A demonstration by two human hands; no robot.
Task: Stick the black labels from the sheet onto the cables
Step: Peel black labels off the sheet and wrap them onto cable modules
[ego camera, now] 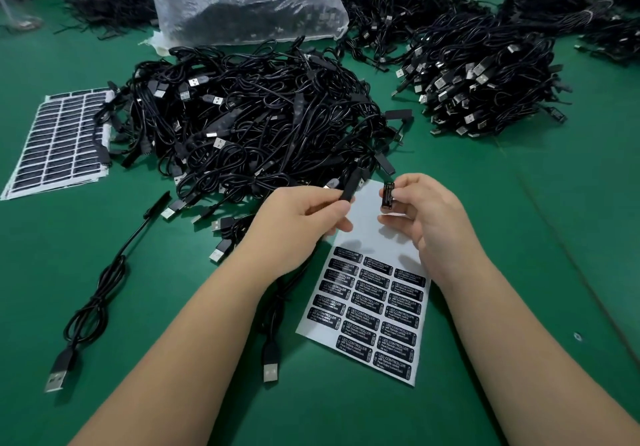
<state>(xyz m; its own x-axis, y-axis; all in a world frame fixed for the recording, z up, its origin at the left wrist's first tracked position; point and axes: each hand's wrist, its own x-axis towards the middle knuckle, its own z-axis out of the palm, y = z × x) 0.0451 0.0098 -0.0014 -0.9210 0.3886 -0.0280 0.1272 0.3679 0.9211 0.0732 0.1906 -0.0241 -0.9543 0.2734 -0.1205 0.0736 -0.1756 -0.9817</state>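
Right hand pinches label beside left hand's controller.

Both bare forearms reach forward from the bottom edge, converging toward the middle. The left hand has its fingers curled, thumb and forefinger pinching a slim black cable module at its lower end. The right hand is raised just beside it, thumb and fingertips pinching a small black label held upright between them. The two hands are near each other, not touching.
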